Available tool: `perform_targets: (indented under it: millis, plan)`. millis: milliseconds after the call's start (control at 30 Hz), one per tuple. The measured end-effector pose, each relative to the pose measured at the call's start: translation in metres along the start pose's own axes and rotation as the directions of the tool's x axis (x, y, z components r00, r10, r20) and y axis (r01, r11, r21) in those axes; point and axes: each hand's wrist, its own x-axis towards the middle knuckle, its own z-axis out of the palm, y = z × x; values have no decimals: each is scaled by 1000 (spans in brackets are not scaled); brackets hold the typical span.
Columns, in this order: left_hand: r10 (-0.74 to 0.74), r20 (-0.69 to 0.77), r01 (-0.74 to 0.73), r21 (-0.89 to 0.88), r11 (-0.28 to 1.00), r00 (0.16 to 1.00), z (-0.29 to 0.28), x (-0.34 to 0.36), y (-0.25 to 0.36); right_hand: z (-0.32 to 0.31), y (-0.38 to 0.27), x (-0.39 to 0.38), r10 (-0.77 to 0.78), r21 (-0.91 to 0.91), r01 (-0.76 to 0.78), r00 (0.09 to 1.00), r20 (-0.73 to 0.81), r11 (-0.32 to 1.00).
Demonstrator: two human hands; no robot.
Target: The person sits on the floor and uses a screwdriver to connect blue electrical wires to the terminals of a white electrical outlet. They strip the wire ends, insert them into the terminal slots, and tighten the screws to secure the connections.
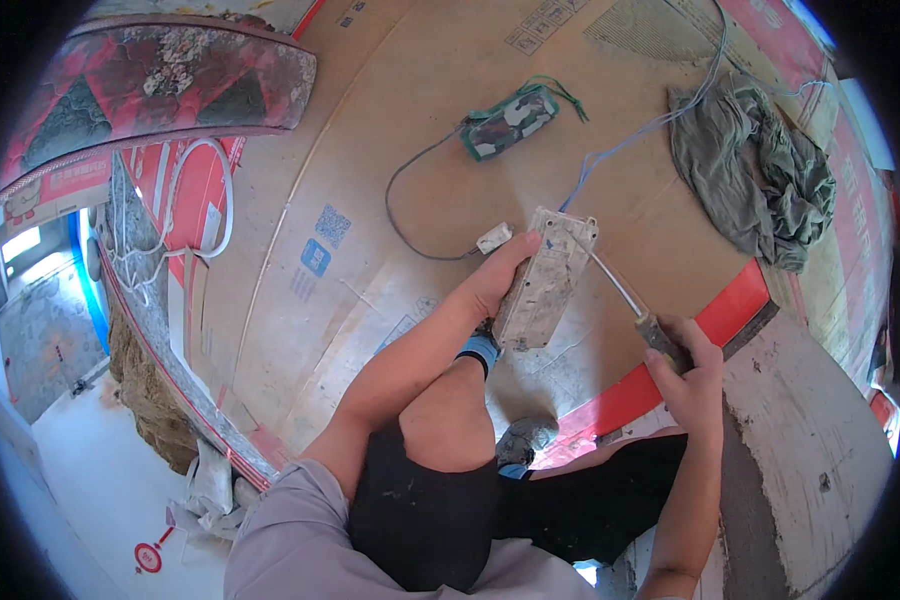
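Head view: your left hand grips the box, probably stiff, best held by its sides; your right hand, a screwdriver.

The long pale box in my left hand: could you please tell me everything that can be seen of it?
The long pale box is a narrow rectangular case, scuffed and stained, seemingly of hard plastic, with small dark spots near its far corners. It slants over the brown cardboard, far end leaning right. The left hand grips its left edge. A blue-grey cord runs to its far end. The screwdriver in the right hand points at its face there; exact contact is too small to tell.
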Motion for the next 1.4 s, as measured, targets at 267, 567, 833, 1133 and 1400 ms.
perform_targets:
  millis: [267, 567, 833, 1133, 1400]
  plan:
    - [95, 71, -106, 173, 979, 993, 3, -5, 5, -5, -20, -1, 2, -97, -1, 1000, 6, 995]
    - [386, 190, -353, 840, 412, 903, 17, -8, 19, -37, -12, 8, 384, 287, -471, 869, 311, 834]
    - [289, 158, -280, 847, 452, 944, 18, -14, 15, -18, 3, 3, -110, -100, 115, 993, 51, 988]
    - [187, 5, -154, 587, 795, 982, 0, -11, -19, -27, 7, 7, 184, 438, -239, 969, 166, 866]
    - [-152, -175, 201, 304, 931, 973, -46, 25, -63, -16, -2, 40, 531, 218, -671, 711, 461, 709]
